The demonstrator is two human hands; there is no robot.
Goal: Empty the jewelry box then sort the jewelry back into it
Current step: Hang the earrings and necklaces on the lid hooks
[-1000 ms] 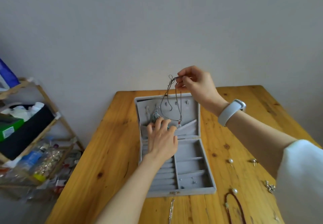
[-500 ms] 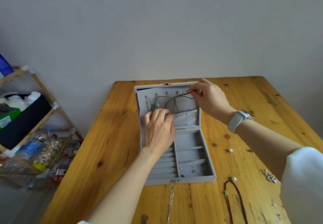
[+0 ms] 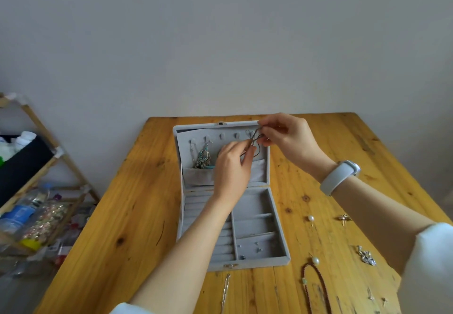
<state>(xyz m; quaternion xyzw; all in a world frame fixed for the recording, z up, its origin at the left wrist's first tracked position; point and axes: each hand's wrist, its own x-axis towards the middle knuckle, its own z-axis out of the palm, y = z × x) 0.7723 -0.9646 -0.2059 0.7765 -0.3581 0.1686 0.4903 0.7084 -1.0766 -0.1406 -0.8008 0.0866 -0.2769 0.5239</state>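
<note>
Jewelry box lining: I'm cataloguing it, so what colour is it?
Plain light grey, no pattern, inside the jewelry box, seen in the head view.

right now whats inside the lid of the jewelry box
A row of small hooks runs along the lid; a beaded teal pendant hangs into the pocket. Both hands, left and right, pinch a dark cord there. The left hand covers the lid's middle.

White sleeves [image 3: 431,264]; pale grey wristband [image 3: 339,176] on right wrist.

both hands [image 3: 231,166] [image 3: 288,134] raised, fingertips pinching, forearms extended
</note>
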